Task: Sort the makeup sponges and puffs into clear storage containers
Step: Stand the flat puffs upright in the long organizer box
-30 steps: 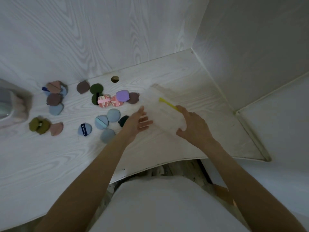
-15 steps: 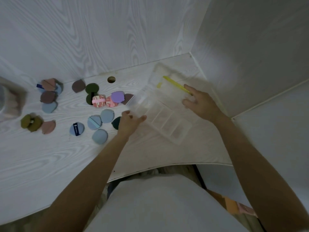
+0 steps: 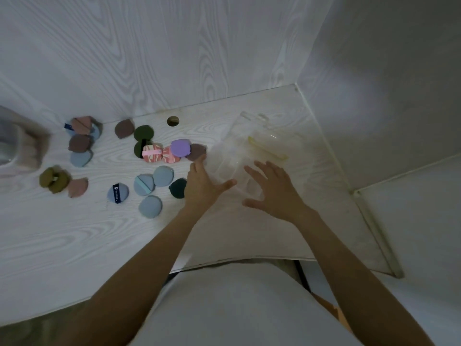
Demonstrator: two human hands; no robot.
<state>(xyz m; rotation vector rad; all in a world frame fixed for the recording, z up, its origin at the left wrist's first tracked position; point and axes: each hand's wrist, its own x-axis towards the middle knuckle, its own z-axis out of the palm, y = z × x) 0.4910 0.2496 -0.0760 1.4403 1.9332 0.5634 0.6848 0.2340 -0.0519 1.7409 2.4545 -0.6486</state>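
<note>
A clear compartmented container (image 3: pixel 232 156) lies on the white desk, its lid (image 3: pixel 262 128) folded back, with a yellow latch (image 3: pixel 267 149). My left hand (image 3: pixel 203 186) grips the container's near left corner, thumb across it. Over the container's near end, my right hand (image 3: pixel 273 189) hovers with fingers spread; whether it touches is unclear. Several puffs lie to the left: a purple one (image 3: pixel 180 147), pink patterned ones (image 3: pixel 152 153), blue ones (image 3: pixel 150 206), a dark teal one (image 3: pixel 177 188), brown ones (image 3: pixel 124 128) and green ones (image 3: pixel 143 132).
A blurred clear jar (image 3: pixel 17 148) with pinkish contents stands at the far left. The desk has a cable hole (image 3: pixel 172 120) near the back wall. A side wall closes the right. The desk's front edge (image 3: pixel 224 260) curves in front of my body.
My right hand has left the lid's yellow latch and come back to the container's near end. The lid now lies folded back. My left hand stays at the container's left corner.
</note>
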